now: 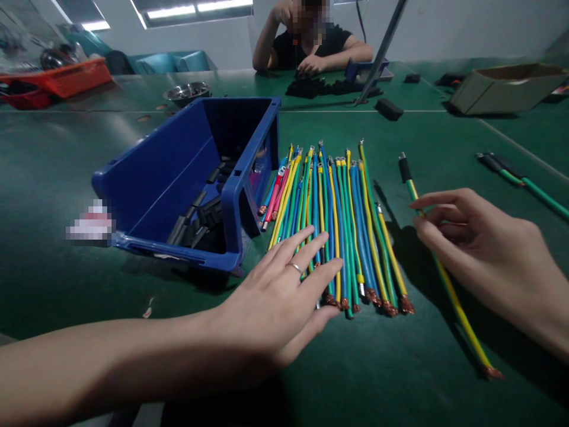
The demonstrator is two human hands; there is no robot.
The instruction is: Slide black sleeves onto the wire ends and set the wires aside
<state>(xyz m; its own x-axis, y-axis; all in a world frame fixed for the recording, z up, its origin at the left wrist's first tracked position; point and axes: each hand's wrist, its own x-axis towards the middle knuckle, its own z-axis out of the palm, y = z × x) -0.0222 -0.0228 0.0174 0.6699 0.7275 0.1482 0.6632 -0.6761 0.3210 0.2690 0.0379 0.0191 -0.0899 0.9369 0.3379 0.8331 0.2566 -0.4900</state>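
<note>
My left hand (293, 284) lies with its fingers spread over a row of short cut cables (342, 225). They are blue, green, yellow and a few red, with bare copper strands at the near ends and metal lugs at several far ends. Between thumb and fingers, my right hand (471, 237) pinches a yellow-green cable (457, 308), to the right of the row. Black sleeving (404, 168) covers this cable's far end, and frayed copper shows at its near end. Left of the row stands a blue bin (231, 201) holding black tube pieces (195, 222).
Two sleeved cables (533, 184) lie at the right. Farther back are a cardboard box (507, 89), a metal bowl (186, 92), a slanted metal post (380, 53) and orange baskets (75, 77). Across the table sits another person (329, 50), near a pile of black pieces (306, 87).
</note>
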